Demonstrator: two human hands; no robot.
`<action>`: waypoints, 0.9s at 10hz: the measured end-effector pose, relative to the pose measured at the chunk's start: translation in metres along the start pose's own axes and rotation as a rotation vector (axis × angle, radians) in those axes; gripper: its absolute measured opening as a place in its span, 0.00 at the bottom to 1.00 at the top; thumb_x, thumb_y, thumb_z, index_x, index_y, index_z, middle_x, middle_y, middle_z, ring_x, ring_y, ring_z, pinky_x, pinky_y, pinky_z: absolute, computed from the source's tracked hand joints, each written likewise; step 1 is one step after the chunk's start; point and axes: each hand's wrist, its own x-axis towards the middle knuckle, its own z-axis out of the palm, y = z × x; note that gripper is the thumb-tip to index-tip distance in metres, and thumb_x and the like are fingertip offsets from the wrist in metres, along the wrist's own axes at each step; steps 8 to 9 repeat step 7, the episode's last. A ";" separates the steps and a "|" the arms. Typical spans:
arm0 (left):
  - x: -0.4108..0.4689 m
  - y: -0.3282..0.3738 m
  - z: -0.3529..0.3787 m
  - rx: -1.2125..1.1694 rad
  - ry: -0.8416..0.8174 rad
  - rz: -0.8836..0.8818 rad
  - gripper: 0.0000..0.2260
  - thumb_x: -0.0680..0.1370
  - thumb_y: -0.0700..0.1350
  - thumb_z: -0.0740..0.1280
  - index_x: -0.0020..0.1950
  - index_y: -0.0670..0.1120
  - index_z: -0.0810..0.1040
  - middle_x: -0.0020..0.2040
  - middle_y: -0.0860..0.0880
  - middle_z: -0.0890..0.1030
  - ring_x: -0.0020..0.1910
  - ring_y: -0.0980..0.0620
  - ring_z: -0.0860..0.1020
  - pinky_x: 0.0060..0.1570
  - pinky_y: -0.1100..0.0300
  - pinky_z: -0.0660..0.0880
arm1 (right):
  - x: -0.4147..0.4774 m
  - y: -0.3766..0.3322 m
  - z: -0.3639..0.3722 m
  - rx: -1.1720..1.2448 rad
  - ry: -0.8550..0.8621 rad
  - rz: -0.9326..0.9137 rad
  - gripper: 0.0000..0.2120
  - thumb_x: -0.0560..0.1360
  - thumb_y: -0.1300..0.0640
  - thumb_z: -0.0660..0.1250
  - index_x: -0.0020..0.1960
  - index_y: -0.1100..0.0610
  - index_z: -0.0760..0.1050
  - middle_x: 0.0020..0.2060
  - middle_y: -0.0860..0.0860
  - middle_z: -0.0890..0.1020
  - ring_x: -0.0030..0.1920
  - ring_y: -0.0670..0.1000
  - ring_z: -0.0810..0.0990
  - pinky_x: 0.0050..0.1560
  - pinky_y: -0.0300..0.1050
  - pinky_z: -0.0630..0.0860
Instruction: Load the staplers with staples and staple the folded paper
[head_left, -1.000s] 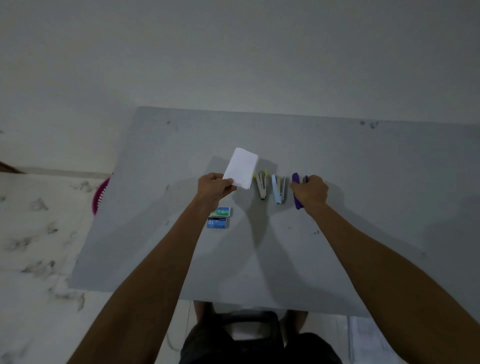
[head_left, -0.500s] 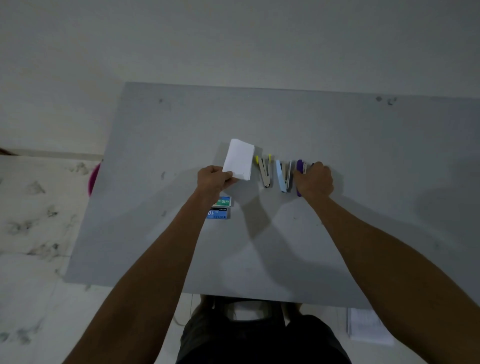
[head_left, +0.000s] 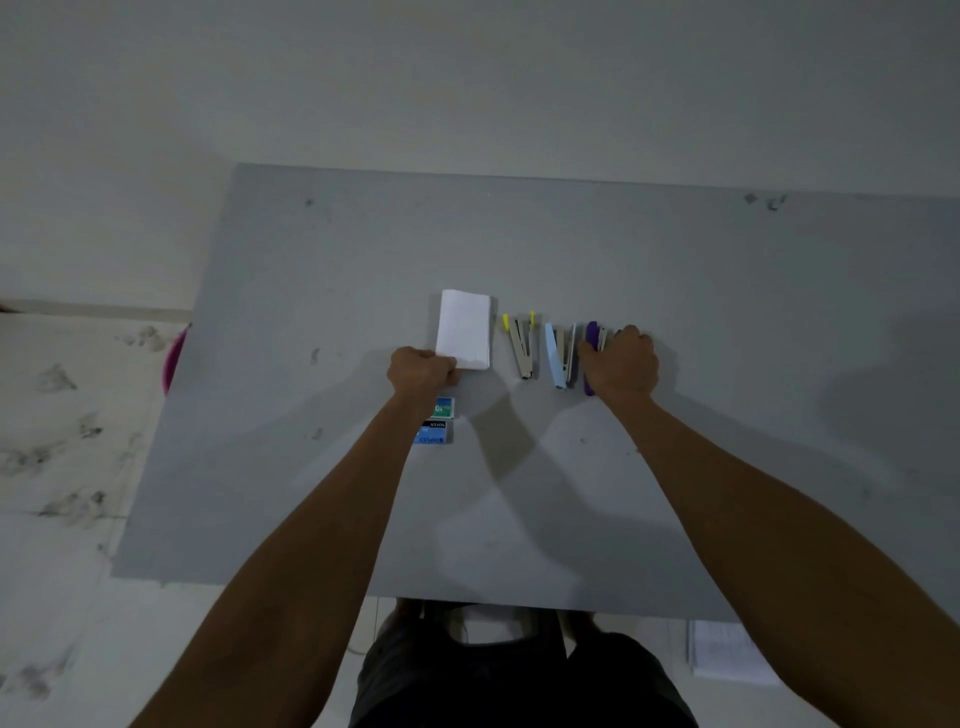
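White folded paper (head_left: 464, 330) lies on the grey tabletop (head_left: 727, 312) with its long axis running away from the person. The left hand (head_left: 422, 371) pinches its near-left corner. Between the hands lie a yellow-tipped stapler (head_left: 521, 343) and a light-blue stapler (head_left: 555, 356), both splayed open in a V with their hinges nearest. The right hand (head_left: 621, 364) curls round a purple stapler (head_left: 590, 338) lying lengthwise the same way. Two staple boxes (head_left: 439, 431) sit beside the left wrist.
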 end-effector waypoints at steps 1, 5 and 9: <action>-0.003 0.000 -0.002 0.052 0.021 0.024 0.05 0.71 0.36 0.72 0.41 0.37 0.77 0.39 0.40 0.81 0.28 0.51 0.78 0.43 0.56 0.80 | 0.000 0.000 0.001 0.015 0.007 0.002 0.27 0.73 0.42 0.67 0.57 0.65 0.71 0.54 0.62 0.75 0.53 0.63 0.76 0.50 0.54 0.75; -0.008 0.004 -0.011 0.069 0.036 0.043 0.10 0.69 0.34 0.74 0.31 0.39 0.74 0.37 0.40 0.80 0.31 0.47 0.80 0.33 0.59 0.78 | -0.006 0.002 -0.010 0.047 -0.055 -0.017 0.28 0.73 0.44 0.67 0.60 0.66 0.69 0.57 0.63 0.74 0.55 0.64 0.76 0.51 0.53 0.74; -0.033 0.001 -0.038 -0.111 -0.032 0.108 0.05 0.73 0.38 0.72 0.43 0.38 0.78 0.36 0.43 0.79 0.29 0.50 0.79 0.36 0.58 0.79 | -0.022 0.008 -0.046 0.188 -0.076 -0.055 0.29 0.75 0.43 0.65 0.66 0.62 0.67 0.63 0.60 0.72 0.59 0.60 0.75 0.56 0.52 0.73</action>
